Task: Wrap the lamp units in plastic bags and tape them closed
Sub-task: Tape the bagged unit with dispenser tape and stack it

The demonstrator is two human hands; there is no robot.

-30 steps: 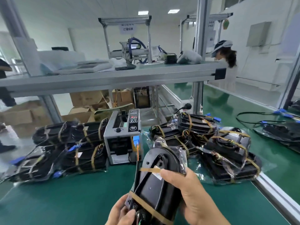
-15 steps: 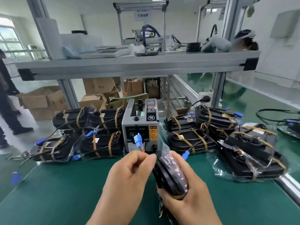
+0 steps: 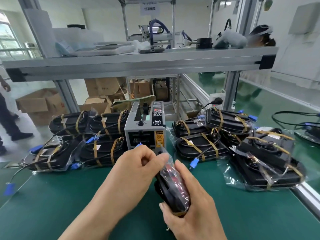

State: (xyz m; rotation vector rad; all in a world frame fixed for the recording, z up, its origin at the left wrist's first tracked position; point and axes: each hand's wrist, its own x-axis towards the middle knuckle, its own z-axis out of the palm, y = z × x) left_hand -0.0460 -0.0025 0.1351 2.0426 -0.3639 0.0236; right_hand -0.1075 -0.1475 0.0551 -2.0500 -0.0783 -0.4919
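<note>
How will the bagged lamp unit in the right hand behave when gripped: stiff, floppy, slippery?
The lamp unit is probably stiff: its black housing shows no bending in the right hand. The glossy bag may slide over it, so the grip could slip. Its loose end at the left hand looks floppy.

Near-left of the desk (image 3: 48, 201) is open green mat, so that's the easy way in. The far side's blocked: tape dispenser (image 3: 145, 130) in the centre, wrapped lamp stacks (image 3: 78, 141) tight on its left, and another pile (image 3: 242, 149) sprawling right to the edge rail (image 3: 308, 193). A shelf beam (image 3: 138, 62) hangs above. Near centre is full of both hands and the bagged lamp unit (image 3: 173, 186).
</note>
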